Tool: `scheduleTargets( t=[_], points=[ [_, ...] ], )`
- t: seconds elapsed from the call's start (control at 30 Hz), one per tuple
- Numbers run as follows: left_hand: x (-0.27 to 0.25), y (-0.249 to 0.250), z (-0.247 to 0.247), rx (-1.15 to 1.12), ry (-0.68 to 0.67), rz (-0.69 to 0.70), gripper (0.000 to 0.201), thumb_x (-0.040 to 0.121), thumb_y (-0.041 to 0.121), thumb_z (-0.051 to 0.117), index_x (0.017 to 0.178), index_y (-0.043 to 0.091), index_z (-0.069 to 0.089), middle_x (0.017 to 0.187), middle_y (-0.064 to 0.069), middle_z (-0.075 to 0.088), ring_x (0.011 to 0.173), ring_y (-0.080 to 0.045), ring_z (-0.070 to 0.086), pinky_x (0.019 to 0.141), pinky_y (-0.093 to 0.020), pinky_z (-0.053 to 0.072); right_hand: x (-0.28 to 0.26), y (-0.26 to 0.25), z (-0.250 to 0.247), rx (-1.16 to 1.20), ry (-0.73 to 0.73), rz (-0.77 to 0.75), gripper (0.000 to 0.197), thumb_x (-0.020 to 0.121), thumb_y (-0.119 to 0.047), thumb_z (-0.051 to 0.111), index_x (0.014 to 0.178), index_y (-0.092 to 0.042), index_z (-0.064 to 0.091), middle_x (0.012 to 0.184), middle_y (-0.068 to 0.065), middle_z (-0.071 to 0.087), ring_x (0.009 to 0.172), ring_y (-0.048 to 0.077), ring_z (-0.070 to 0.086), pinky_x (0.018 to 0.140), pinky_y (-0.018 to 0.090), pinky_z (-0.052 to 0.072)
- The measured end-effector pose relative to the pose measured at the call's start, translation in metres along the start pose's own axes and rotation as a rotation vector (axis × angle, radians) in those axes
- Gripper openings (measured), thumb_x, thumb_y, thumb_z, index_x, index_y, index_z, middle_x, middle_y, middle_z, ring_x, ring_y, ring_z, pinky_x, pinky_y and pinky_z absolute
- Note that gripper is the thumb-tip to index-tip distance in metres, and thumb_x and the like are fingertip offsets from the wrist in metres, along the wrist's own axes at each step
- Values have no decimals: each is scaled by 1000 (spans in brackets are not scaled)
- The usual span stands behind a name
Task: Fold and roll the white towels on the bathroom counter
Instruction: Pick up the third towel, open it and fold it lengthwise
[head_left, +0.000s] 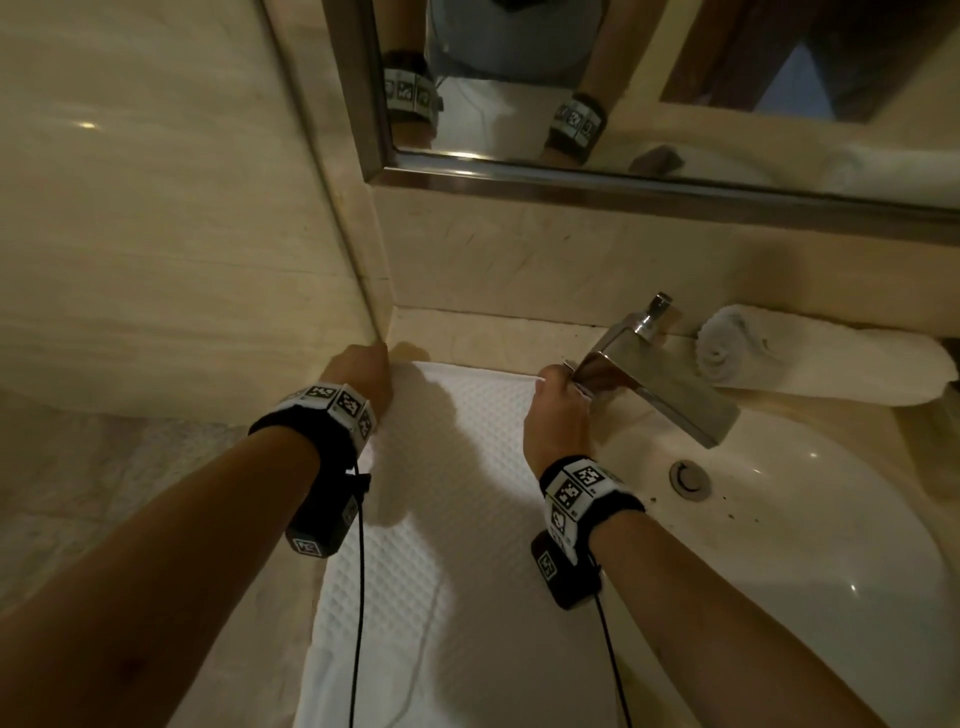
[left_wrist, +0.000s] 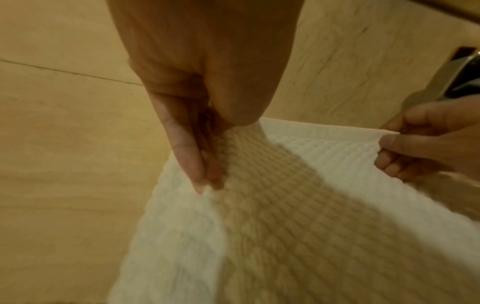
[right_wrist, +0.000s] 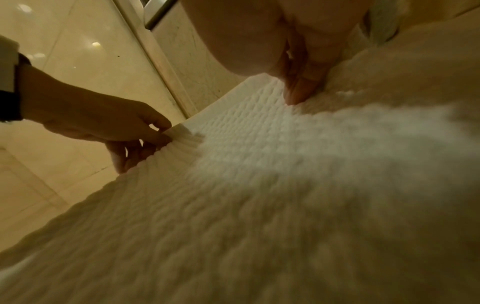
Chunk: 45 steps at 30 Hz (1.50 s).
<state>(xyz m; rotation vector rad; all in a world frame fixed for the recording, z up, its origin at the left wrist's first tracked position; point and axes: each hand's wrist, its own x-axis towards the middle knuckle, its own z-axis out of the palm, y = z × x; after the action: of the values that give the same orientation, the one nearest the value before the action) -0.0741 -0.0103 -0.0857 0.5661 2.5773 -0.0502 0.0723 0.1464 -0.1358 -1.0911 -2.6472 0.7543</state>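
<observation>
A white waffle-weave towel (head_left: 457, 519) lies spread flat along the desk (head_left: 483, 332), its length running from 6 o'clock up to 12 o'clock, the near end hanging past the bottom of the head view. It has a plain flat hem along the far edge, and both far corners are pinched and stretched taut, at 11 and 1 o'clock. A faint lengthwise seam or fold line shows near 6 o'clock; blur hides which. At 2 o'clock a second white towel (head_left: 727, 353) lies rolled against the back wall, its spiral end facing forward.
</observation>
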Motion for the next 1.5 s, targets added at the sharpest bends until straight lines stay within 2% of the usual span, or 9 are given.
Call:
scheduleTargets(
  t=[0.2,0.33,0.77,0.9,1.03,1.1,1.3,1.4,1.5],
  points=[
    [28,8,-16,-41,171,-6,26,95,11,40,119,2,46,115,-25,58,104,-42,58,79,-42,47,25,-17,6,91,-42,-24,30,100,-6,38,129,-1,42,127,19,50,116,28,48,96,29,38],
    [53,14,-20,11,168,22,25,96,12,38,118,2,47,118,-24,57,107,-41,58,82,-42,47,60,-24,12,51,-116,85,39,89,-4,50,127,4,42,131,22,41,121,35,41,99,41,37],
    [68,19,-7,-9,237,-53,37,98,15,33,134,5,33,122,-22,53,108,-40,56,81,-44,45,89,-26,25,-42,-114,16,40,93,-3,44,131,-1,33,135,24,35,122,36,39,103,44,37],
    [47,42,17,-112,309,-1,48,94,17,39,137,-1,29,135,-25,34,123,-41,37,93,-52,44,77,-26,20,-159,-169,4,60,85,-4,55,137,-8,25,144,23,20,130,35,27,109,46,30],
    [21,70,59,100,141,135,68,98,44,11,150,5,-9,156,-20,-15,143,-41,-16,112,-65,-1,42,-36,20,-72,-298,-165,64,96,-20,44,149,2,14,157,20,9,145,33,10,119,40,15],
    [22,70,61,102,93,150,66,98,47,7,149,11,-16,155,-14,-24,141,-37,-24,112,-62,-6,31,-30,23,-127,-341,-166,63,101,-30,32,151,-1,7,160,15,-3,148,28,0,121,38,5],
    [30,27,13,-29,9,301,61,97,17,38,152,21,12,160,-6,0,147,-27,5,119,-40,14,30,-15,8,-190,-565,-139,67,102,-43,21,152,-17,-14,154,0,-33,142,13,-29,112,29,-18],
    [35,12,-7,-264,132,104,61,86,3,50,143,11,31,149,-15,23,136,-34,30,110,-39,30,37,-26,2,-221,-650,-67,69,101,-43,25,151,-19,-16,153,0,-35,142,15,-30,115,31,-15],
    [46,0,-20,-327,31,-68,59,89,4,53,142,2,28,142,-21,34,129,-38,40,105,-40,36,44,-37,0,-297,-638,-44,71,100,-40,30,152,-16,-12,157,4,-28,145,20,-24,118,37,-10]
  ],
)
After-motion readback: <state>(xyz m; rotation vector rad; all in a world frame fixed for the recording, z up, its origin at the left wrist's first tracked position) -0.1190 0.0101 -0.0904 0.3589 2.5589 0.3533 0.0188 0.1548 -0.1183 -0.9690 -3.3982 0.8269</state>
